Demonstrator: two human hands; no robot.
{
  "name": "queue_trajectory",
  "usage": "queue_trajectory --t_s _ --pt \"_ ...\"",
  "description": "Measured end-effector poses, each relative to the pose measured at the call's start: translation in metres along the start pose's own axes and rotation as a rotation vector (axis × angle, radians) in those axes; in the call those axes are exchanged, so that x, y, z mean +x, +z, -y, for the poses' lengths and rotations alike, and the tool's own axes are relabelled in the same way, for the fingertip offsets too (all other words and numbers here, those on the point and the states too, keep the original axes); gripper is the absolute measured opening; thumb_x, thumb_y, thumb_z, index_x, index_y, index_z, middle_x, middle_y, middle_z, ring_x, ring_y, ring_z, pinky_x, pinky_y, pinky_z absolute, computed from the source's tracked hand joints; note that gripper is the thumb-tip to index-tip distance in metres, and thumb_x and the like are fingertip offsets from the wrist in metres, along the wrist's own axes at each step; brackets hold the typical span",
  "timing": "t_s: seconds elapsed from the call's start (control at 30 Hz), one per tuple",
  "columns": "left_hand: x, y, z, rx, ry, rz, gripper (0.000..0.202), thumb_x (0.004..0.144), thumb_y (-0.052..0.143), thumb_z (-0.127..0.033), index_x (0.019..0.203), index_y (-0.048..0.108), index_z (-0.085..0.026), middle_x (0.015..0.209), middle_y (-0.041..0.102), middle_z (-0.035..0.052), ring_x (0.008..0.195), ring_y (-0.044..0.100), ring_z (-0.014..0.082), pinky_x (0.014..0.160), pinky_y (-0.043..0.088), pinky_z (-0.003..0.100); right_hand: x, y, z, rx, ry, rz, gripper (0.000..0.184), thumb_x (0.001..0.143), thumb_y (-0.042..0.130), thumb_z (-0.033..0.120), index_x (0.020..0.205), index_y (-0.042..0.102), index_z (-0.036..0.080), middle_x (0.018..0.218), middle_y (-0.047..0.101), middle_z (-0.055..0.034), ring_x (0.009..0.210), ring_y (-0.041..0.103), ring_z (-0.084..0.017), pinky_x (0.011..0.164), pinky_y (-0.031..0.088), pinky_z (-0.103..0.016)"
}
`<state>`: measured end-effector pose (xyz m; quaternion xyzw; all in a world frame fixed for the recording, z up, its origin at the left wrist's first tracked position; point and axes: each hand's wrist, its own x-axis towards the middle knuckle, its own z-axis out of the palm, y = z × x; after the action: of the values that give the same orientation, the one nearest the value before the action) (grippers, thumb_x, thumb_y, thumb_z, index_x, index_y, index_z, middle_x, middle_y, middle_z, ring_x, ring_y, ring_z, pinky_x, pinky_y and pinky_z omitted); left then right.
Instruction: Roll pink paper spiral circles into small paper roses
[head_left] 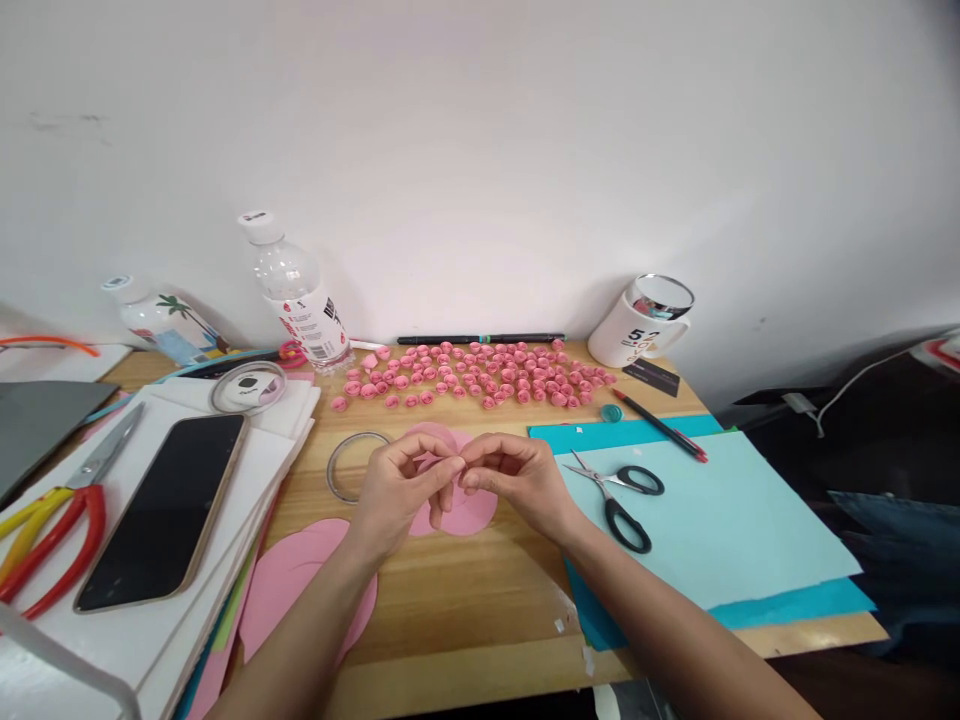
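Note:
Beneath and between my fingers is a pink paper spiral (474, 513), its loops spreading over the wooden table. My left hand (405, 485) is closed, thumb and fingers pinching the paper. Fingertip to fingertip with it, my right hand (521, 478) also pinches there; the small piece between them is mostly hidden. More pink paper rounds (289, 575) lie partly under my left forearm. A roll of clear tape (335, 470) rests flat beside my left hand. Many small rolled pink paper roses (487, 380) are spread along the back of the table.
Black-handled scissors (628, 510) lie open on light blue paper (735, 530) at right. A white mug (630, 325) and a clear bottle (300, 290) stand near the wall. On the left, a phone (165, 510) and red-yellow scissors (82, 490) rest on stacked paper.

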<state>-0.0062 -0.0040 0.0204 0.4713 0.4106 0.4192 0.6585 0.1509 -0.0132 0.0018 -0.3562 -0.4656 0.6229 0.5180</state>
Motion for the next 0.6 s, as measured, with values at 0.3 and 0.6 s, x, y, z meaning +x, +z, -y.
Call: queue_trajectory --t_s 0.3,0.6 --pt "0.0 -0.004 -0.001 0.156 0.147 -0.054 0.006 0.072 0.069 -0.019 0.076 0.067 -0.014 0.057 0.064 -0.0006 0.053 0.058 0.0087 0.055 0.049 0.021 0.0 -0.001 0.003 -0.072 -0.089 -0.052 0.007 0.075 0.068 0.023 0.08 0.073 0.022 0.065 0.067 0.0003 0.056 0.061 -0.011 0.057 0.052 -0.025" --pt "-0.009 0.002 -0.009 0.029 0.225 0.053 0.014 0.073 0.068 -0.017 0.086 0.067 -0.017 0.07 0.071 0.0022 0.063 0.068 0.0154 0.062 0.057 0.028 -0.003 -0.003 0.006 0.106 -0.117 -0.055 0.007 0.07 0.074 0.028 0.074 0.073 0.023 0.064 0.067 0.0003 0.049 0.058 -0.011 0.053 0.05 -0.028"
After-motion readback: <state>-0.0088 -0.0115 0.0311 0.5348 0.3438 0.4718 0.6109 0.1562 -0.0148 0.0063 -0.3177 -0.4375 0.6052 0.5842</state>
